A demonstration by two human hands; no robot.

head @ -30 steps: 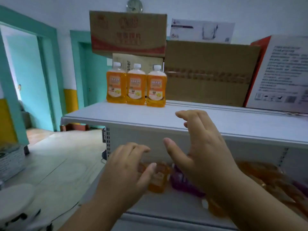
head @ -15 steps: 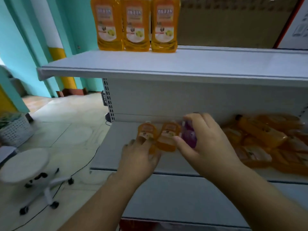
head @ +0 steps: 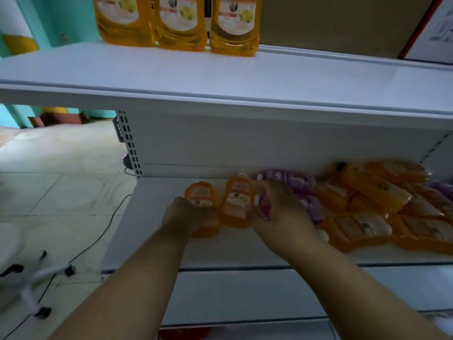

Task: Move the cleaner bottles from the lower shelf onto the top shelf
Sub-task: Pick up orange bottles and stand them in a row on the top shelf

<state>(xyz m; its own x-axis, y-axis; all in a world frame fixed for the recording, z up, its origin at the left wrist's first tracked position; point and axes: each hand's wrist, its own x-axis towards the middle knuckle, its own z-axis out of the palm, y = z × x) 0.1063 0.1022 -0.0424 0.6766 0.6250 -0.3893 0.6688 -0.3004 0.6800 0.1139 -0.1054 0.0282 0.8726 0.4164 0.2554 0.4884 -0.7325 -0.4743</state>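
Note:
Three orange cleaner bottles (head: 181, 23) stand upright in a row at the back left of the white top shelf (head: 245, 77). On the lower shelf (head: 152, 229), my left hand (head: 191, 217) is closed around the base of an upright orange bottle (head: 201, 195). A second orange bottle (head: 236, 204) stands just right of it, between my hands. My right hand (head: 282, 212) wraps a purple bottle (head: 263, 204). More purple bottles (head: 294, 180) and a pile of orange bottles (head: 367, 204) lie on their sides to the right.
A brown cardboard box (head: 331, 20) and a red-edged white box (head: 438, 28) fill the back right of the top shelf. A white wheeled stool (head: 9, 241) and a black cable (head: 98, 241) are on the tiled floor at left.
The view has dropped and moved closer to the lower shelf. Both hands went down under the top shelf and closed on bottles: the left on an orange one, the right on a purple one.

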